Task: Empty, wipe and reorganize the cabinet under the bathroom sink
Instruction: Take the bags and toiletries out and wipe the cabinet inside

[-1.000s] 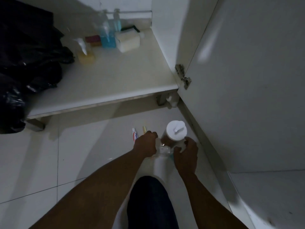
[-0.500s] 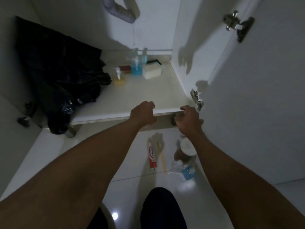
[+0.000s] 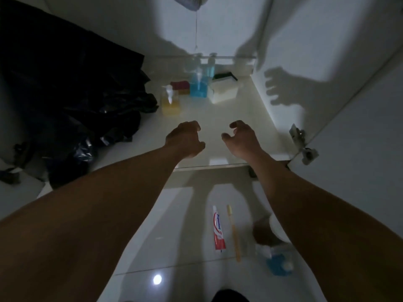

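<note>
Moved: both hands have gone from the shelf's front lip half a second ago to out over the cabinet shelf [image 3: 218,118], and the view has tipped up.
Floor, lower frame: toothpaste tube [image 3: 218,228] and toothbrush [image 3: 233,233] lie side by side; a white-lidded jar [image 3: 278,229] and a tipped blue bottle [image 3: 278,263] sit just right of them, partly behind the right forearm.
Left hand [image 3: 185,139]: centre frame, fingers [image 3: 193,125] loosely curled, holding nothing.
Right hand [image 3: 242,138]: just beside it, fingers [image 3: 234,124] spread and hooked, also holding nothing.
Shelf, upper centre: yellow pump bottle [image 3: 170,104], tall blue bottle [image 3: 198,86], white box [image 3: 222,92] and a red item [image 3: 180,85] cluster near the back wall.
Left of frame: black plastic bag [image 3: 76,94] slumps over the shelf edge.
Progress: emptying looks partly done; wiping not begun.
Risk: the light is dim and the bottles stand close together, so a two-handed reach could knock a neighbour over; the pump bottle may leak if it tips.
</note>
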`<state>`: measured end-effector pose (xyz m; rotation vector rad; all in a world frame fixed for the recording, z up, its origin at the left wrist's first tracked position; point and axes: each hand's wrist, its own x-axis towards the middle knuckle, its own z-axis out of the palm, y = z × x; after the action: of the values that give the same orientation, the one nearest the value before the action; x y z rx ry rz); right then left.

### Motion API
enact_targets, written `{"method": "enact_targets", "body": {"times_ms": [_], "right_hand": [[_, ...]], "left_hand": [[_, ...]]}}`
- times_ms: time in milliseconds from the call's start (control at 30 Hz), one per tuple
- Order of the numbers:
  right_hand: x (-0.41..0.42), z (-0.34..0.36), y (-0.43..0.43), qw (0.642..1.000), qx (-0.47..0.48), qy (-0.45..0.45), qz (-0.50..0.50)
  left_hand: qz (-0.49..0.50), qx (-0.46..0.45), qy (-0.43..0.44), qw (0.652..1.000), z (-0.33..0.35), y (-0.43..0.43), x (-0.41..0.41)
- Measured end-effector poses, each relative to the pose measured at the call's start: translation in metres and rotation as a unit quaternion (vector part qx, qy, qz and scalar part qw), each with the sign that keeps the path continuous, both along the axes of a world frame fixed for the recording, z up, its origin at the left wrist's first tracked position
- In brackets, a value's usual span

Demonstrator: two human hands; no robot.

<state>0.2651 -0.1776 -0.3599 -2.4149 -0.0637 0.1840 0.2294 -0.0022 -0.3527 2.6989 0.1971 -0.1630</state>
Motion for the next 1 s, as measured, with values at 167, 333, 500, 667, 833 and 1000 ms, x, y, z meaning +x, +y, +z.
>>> {"method": "enact_targets", "body": {"times_ms": [167, 333, 500, 667, 833, 1000], "right_hand": [[0.043, -0.047, 0.002, 1.0, -0.006, 0.016, -0.016], [0.103, -0.05, 0.008, 0.999, -0.019, -0.033, -0.024], [0.162, -0.057, 0.011, 0.999, -0.029, -0.038, -0.02], [0.21, -0.054, 0.021, 0.999, -0.033, -0.015, -0.005], [0.228, -0.05, 0.02, 0.998, -0.027, 0.013, 0.047], [0.221, -0.05, 0.009, 0.998, -0.01, -0.005, 0.054]], "left_hand": [[0.04, -0.076, -0.003, 0.996, -0.049, -0.011, 0.045], [0.055, -0.118, -0.044, 0.991, -0.073, -0.016, 0.098], [0.046, -0.179, -0.07, 0.98, -0.076, -0.024, 0.153], [0.077, -0.271, -0.055, 0.958, -0.074, -0.03, 0.19], [0.088, -0.326, 0.007, 0.941, -0.067, -0.023, 0.207], [0.093, -0.349, 0.039, 0.932, -0.065, -0.02, 0.203]]}}
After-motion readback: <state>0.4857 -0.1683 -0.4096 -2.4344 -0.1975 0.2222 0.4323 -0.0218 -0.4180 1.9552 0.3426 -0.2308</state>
